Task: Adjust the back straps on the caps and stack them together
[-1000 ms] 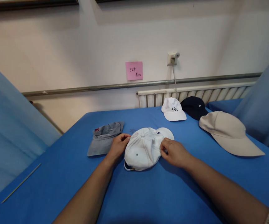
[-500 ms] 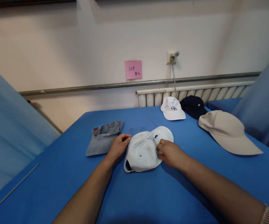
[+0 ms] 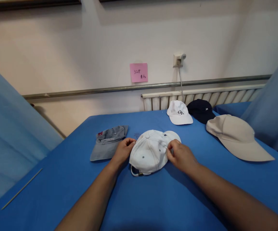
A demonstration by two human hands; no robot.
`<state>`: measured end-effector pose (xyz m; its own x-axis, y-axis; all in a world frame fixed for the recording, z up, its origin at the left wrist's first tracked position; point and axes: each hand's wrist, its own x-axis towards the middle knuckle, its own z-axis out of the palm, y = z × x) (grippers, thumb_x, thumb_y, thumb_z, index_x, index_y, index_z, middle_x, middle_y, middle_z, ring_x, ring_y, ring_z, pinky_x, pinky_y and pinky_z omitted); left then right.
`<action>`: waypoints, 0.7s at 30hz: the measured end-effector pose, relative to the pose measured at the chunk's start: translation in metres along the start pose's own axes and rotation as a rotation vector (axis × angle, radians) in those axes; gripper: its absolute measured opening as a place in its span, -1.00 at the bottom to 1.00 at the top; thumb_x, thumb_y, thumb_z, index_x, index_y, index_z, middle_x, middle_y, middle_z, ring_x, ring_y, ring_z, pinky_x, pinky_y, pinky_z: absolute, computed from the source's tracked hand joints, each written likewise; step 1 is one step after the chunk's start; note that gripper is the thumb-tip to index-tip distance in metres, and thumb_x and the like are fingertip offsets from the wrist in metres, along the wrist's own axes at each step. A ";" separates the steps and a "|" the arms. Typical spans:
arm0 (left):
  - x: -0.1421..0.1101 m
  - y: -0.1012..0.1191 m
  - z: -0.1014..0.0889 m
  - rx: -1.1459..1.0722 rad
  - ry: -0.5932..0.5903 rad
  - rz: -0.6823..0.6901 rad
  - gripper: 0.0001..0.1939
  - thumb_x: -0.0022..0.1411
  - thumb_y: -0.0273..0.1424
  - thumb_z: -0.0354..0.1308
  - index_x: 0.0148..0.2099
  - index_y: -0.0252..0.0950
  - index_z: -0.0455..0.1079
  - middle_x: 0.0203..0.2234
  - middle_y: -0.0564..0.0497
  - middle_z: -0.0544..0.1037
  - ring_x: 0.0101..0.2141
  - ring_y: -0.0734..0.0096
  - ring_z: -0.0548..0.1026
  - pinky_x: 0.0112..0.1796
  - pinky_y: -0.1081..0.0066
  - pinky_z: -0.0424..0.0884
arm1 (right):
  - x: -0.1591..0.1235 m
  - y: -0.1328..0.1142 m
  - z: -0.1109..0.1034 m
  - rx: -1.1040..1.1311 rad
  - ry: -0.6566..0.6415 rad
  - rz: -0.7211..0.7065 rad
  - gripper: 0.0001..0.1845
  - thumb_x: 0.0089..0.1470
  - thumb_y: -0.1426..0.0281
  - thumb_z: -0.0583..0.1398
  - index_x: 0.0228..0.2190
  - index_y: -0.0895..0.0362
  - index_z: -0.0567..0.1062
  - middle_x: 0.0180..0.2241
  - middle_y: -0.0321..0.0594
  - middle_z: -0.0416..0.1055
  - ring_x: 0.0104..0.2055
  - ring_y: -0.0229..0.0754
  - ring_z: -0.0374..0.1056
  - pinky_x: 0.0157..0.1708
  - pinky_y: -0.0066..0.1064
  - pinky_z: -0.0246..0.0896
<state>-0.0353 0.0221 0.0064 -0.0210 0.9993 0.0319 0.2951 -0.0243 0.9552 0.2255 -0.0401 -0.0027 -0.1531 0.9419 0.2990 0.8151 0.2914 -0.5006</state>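
Observation:
A pale, nearly white baseball cap [image 3: 147,155] lies on the blue sheet in front of me, its brim pointing away to the right and its back strap towards me. My left hand [image 3: 124,149] pinches the left edge of its crown. On the other side, my right hand [image 3: 181,155] has thumb and fingers closed on the cloth near the brim. The cap's crown stands up rounded between both hands. Just beyond my left wrist rests a grey cap [image 3: 108,144] with a red patch, its crown flattened.
Towards the back right sit a white cap [image 3: 179,113] with black lettering, a dark navy cap [image 3: 200,110] and a large beige cap [image 3: 236,136]. A thin stick [image 3: 22,188] lies at the left. Blue curtains [image 3: 6,134] hang at both sides; a rail [image 3: 105,90] runs along the wall.
The pale cap's crown has risen and become rounder, and its strap opening has turned more towards me. My right hand has shifted slightly right; the left has stayed at the crown's edge.

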 end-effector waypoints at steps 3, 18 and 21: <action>0.002 -0.004 -0.001 -0.052 0.008 -0.009 -0.67 -0.11 -0.19 0.30 -0.37 -0.35 0.44 -0.51 -0.02 0.53 -0.50 0.37 0.42 -0.43 0.42 0.32 | 0.000 0.007 -0.001 0.320 0.039 -0.057 -0.95 0.07 0.39 0.13 -0.37 0.10 0.32 -0.49 -0.31 0.35 -0.51 -0.27 0.26 -0.45 -0.45 0.14; 0.013 -0.015 -0.004 -0.048 0.027 0.019 -0.71 -0.11 -0.21 0.28 -0.38 -0.33 0.45 -0.50 0.01 0.53 -0.46 0.37 0.44 -0.40 0.42 0.34 | -0.013 -0.006 -0.008 0.467 -0.183 -0.341 -0.91 -0.01 0.52 0.15 -0.46 0.10 0.33 -0.57 -0.41 0.28 -0.56 -0.35 0.18 -0.54 -0.52 0.03; 0.014 -0.016 -0.004 -0.064 0.013 0.009 -0.68 -0.13 -0.19 0.29 -0.38 -0.33 0.45 -0.49 0.01 0.53 -0.46 0.37 0.45 -0.39 0.41 0.34 | -0.010 -0.003 -0.006 0.546 -0.056 -0.289 -0.91 0.09 0.44 0.12 -0.45 0.10 0.38 -0.54 -0.36 0.32 -0.51 -0.31 0.24 -0.48 -0.49 0.14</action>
<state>-0.0446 0.0361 -0.0073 -0.0312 0.9986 0.0437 0.2335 -0.0352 0.9717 0.2278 -0.0516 0.0005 -0.3663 0.8152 0.4488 0.3349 0.5654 -0.7537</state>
